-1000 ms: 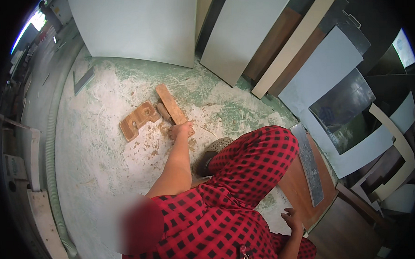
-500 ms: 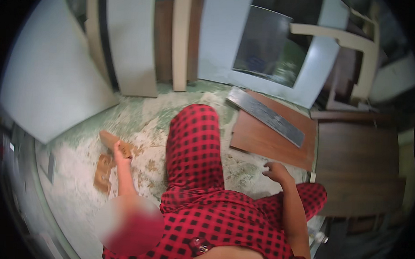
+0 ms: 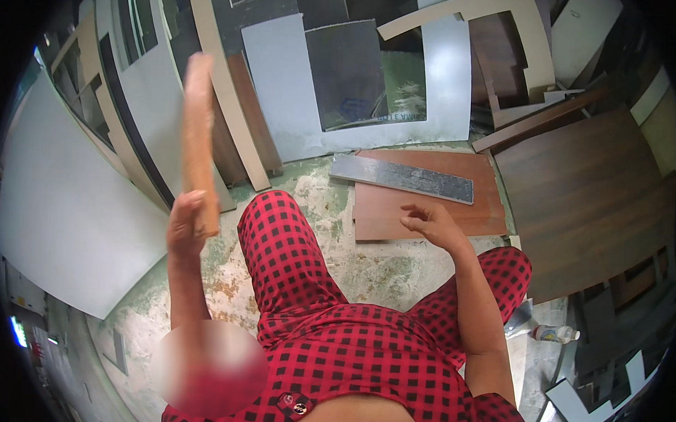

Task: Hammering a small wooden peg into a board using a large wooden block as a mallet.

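Note:
My left hand [image 3: 186,222] is closed round the lower end of a long, narrow brown piece that looks like wood [image 3: 198,132]. The piece is raised nearly upright, its top in front of the leaning panels. My right hand [image 3: 431,223] hovers over the front part of a reddish-brown board [image 3: 397,226], with fingers loosely bent and apart and nothing in them. Across that board lies a grey strip [image 3: 406,179] with a dark, streaked face.
White panels [image 3: 78,202] and a beige plank [image 3: 227,88] lean at the left and back. A white frame [image 3: 446,88] stands behind the board. At right lie a dark brown panel [image 3: 591,205], a plastic bottle [image 3: 557,334] and white offcuts [image 3: 580,413].
My left hand has lifted from near the floor, bringing the brown piece up with it. My right hand has risen slightly, over the board. The view has shifted.

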Available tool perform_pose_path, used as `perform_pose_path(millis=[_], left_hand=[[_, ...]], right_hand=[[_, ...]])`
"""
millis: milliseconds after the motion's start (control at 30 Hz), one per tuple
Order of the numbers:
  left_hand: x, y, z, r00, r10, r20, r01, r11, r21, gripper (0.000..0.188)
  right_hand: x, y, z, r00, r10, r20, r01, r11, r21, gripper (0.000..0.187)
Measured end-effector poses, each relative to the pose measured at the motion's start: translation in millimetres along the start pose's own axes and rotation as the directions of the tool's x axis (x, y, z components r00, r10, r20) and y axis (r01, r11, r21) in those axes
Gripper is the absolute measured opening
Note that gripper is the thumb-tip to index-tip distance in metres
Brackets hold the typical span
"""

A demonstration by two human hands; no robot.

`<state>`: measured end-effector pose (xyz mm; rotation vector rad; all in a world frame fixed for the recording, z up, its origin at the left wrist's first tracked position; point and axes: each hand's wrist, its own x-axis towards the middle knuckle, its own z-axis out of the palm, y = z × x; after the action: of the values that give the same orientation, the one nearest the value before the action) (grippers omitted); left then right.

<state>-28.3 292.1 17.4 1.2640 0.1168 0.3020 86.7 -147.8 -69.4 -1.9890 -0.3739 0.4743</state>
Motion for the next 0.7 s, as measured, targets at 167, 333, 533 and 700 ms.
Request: perform_pose_path(millis=[167, 333, 533, 700], left_hand=[[12, 5, 161, 0.953, -0.143, 0.267, 0.059, 0.952, 0.3, 0.053], [0, -55, 247, 0.866, -0.27, 0.421, 0.085, 0.909, 0.408, 0.063], [-13, -96, 308, 0.826, -0.212, 0.523, -0.46, 0.283, 0.841, 0.068], [-6, -115, 329, 0.73, -0.222, 0.647, -0.585, 0.288, 0.758, 0.064]], right_hand=[[-24, -39, -14, 0.985, -0.12, -0.122, 0.16, 0.9, 0.406, 0.049], [-31, -41, -16, 0.964, -0.009, -0.267, 0.23, 0.539, 0.81, 0.066], [-37, -26, -41, 0.91, 0.168, -0.378, 0.318, 0.301, 0.899, 0.061], [-34, -7, -53, 0.837, 0.254, -0.485, 0.464, 0.138, 0.875, 0.056]])
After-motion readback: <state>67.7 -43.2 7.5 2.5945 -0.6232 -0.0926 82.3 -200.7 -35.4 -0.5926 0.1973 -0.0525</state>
